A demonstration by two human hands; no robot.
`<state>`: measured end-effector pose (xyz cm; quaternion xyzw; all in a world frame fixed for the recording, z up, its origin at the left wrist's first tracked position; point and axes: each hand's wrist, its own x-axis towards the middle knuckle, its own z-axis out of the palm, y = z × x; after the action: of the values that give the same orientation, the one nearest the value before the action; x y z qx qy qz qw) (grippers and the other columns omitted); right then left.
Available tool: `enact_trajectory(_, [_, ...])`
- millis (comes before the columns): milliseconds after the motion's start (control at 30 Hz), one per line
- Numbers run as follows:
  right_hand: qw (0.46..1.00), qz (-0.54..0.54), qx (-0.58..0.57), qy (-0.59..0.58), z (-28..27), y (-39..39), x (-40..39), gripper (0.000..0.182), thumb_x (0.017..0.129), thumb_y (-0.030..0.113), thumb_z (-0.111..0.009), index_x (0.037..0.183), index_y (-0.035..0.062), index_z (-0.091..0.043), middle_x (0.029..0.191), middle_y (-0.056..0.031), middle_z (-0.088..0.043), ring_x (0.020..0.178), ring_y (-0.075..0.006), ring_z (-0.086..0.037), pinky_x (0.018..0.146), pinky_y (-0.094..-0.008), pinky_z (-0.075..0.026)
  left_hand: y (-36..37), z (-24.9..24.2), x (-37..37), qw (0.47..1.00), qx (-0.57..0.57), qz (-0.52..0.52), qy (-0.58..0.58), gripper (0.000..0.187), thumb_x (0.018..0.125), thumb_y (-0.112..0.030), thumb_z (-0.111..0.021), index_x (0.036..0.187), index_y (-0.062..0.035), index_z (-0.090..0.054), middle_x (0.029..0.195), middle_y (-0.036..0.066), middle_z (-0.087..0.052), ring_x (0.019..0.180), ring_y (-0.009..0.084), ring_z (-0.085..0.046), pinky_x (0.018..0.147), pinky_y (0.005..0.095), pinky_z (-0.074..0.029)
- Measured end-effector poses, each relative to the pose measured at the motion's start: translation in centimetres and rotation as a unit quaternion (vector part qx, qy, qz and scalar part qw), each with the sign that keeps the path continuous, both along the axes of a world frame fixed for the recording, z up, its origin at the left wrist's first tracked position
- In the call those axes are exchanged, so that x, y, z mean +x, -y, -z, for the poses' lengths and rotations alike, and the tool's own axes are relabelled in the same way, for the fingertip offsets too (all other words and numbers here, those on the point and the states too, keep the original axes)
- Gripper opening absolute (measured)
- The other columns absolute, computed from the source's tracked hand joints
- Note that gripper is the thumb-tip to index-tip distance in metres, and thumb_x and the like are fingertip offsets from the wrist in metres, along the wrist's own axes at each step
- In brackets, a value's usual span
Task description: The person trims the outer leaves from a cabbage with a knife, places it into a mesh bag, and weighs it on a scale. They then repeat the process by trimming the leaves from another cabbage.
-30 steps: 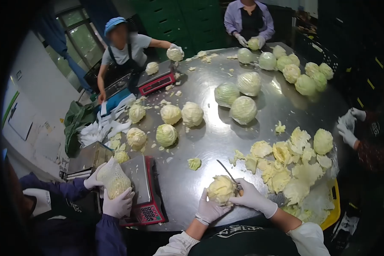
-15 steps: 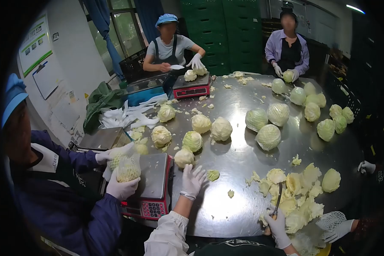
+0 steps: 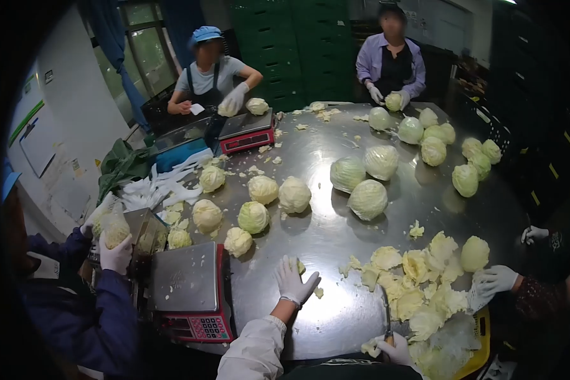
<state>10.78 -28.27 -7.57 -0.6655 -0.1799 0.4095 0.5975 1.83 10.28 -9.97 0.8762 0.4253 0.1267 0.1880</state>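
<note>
My left hand (image 3: 296,280), in a white glove, is open with fingers spread on or just above the metal table (image 3: 335,316). A scrap of cabbage leaf (image 3: 301,266) shows at its fingertips, and a trimmed cabbage (image 3: 238,241) sits up and to its left. At the bottom edge my gloved right hand (image 3: 396,349) is closed around the handle of a knife (image 3: 387,311), whose dark, slightly curved blade points away from me. A pale leaf piece (image 3: 371,346) lies against that hand. Loose cabbage leaves (image 3: 418,288) are heaped beyond the knife.
A red scale (image 3: 183,275) stands at left, beside a person holding a netted cabbage (image 3: 116,233). Wrapped cabbages (image 3: 368,199) sit mid-table. A co-worker's gloved hand (image 3: 497,280) reaches in from the right, above a yellow crate (image 3: 481,345). Another scale (image 3: 248,132) stands farther back.
The view has swung, shifting the scene leftward. My left hand has drawn back from the trimmed cabbage, and my right hand sits lower with the knife. The left co-worker's netted cabbage is farther from the scale.
</note>
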Motion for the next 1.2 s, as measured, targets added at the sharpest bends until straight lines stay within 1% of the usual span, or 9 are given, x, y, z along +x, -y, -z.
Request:
enact_trajectory(333, [0.908,0.37,-0.039,0.191,-0.6,5.6,9.0,0.019,0.095,0.008,-0.067,0.11,-0.0032,-0.068,0.104,-0.0089,-0.072,0.095,-0.0177,-0.067,0.088,-0.0313,-0.052,20.3,1.9,13.5,0.893,-0.015,0.448,0.044,0.089,0.095,-0.061,-0.057,0.141,0.0131,-0.043,0.155,0.037,-0.032,0.147,0.0526,-0.027,0.123,0.0581,-0.018])
enact_trajectory(433, [0.879,0.409,-0.095,0.224,-0.4,8.3,9.0,0.023,0.094,0.006,-0.067,0.115,-0.0039,-0.066,0.113,-0.0113,-0.072,0.104,-0.0188,-0.065,0.097,-0.0318,-0.049,26.3,2.1,14.5,0.802,-0.052,0.592,0.064,0.077,0.095,-0.053,-0.061,0.143,0.0057,-0.045,0.154,0.033,-0.038,0.143,0.0508,-0.036,0.123,0.0573,-0.022])
enact_trajectory(500, [0.861,0.436,-0.103,0.242,-0.6,9.8,8.7,0.023,0.094,0.005,-0.067,0.116,-0.0038,-0.066,0.114,-0.0107,-0.071,0.103,-0.0182,-0.065,0.097,-0.0314,-0.049,28.1,2.1,14.2,0.626,-0.33,0.704,0.049,0.066,0.096,-0.049,-0.063,0.142,-0.0016,-0.052,0.146,0.023,-0.053,0.136,0.0427,-0.049,0.122,0.0547,-0.027])
enact_trajectory(667, [0.848,0.455,-0.117,0.245,-1.9,11.0,8.5,0.023,0.093,0.002,-0.066,0.116,-0.0031,-0.066,0.109,-0.0076,-0.069,0.1,-0.0149,-0.062,0.094,-0.0292,-0.049,17.2,-5.3,18.6,0.767,-0.209,0.529,0.296,0.029,0.085,-0.014,-0.075,0.11,-0.0029,-0.07,0.112,0.018,-0.071,0.1,0.0353,-0.069,0.088,0.0405,-0.055])
enact_trajectory(733, [0.847,0.459,-0.122,0.24,-2.2,10.0,8.8,0.024,0.092,0.002,-0.067,0.116,-0.0025,-0.067,0.106,-0.0063,-0.069,0.097,-0.013,-0.062,0.09,-0.0283,-0.05,10.7,0.8,21.3,0.867,0.0,0.441,0.234,0.045,0.09,-0.029,-0.07,0.126,-0.0018,-0.065,0.128,0.024,-0.063,0.121,0.0404,-0.059,0.103,0.0454,-0.046])
enact_trajectory(800, [0.878,0.437,-0.108,0.163,-2.2,8.9,9.5,0.023,0.092,0.002,-0.067,0.114,-0.0022,-0.067,0.103,-0.0048,-0.068,0.094,-0.0109,-0.061,0.087,-0.0276,-0.05,8.6,1.0,24.0,0.904,-0.068,0.319,0.277,0.057,0.093,-0.037,-0.066,0.14,-0.0056,-0.057,0.143,0.025,-0.054,0.138,0.0409,-0.047,0.113,0.0467,-0.039])
enact_trajectory(1033, [0.835,0.442,-0.089,0.316,1.1,8.6,13.6,0.028,0.084,-0.001,-0.067,0.112,0.0006,-0.069,0.118,-0.0124,-0.064,0.11,-0.0229,-0.061,0.101,-0.0366,-0.045,23.0,1.2,26.2,0.779,-0.028,0.614,0.122,0.067,0.096,-0.05,-0.06,0.151,-0.0149,-0.049,0.154,0.02,-0.047,0.145,0.042,-0.038,0.122,0.0513,-0.029])
enact_trajectory(1100, [0.835,0.443,-0.115,0.304,0.7,9.7,14.2,0.028,0.084,0.001,-0.067,0.112,0.0011,-0.069,0.119,-0.0131,-0.064,0.115,-0.026,-0.059,0.105,-0.0386,-0.043,25.9,3.0,24.2,0.687,-0.095,0.705,0.15,0.054,0.095,-0.044,-0.062,0.14,-0.0123,-0.06,0.146,0.02,-0.054,0.141,0.0417,-0.044,0.119,0.0501,-0.033])
enact_trajectory(1200, [0.834,0.467,-0.13,0.263,2.0,12.1,13.7,0.025,0.085,0.003,-0.068,0.11,0.0023,-0.07,0.119,-0.0148,-0.065,0.121,-0.0315,-0.056,0.109,-0.0426,-0.04,22.2,-1.9,26.5,0.652,-0.229,0.703,0.171,0.042,0.094,-0.036,-0.064,0.126,-0.009,-0.067,0.138,0.019,-0.059,0.135,0.0422,-0.048,0.117,0.0499,-0.036])
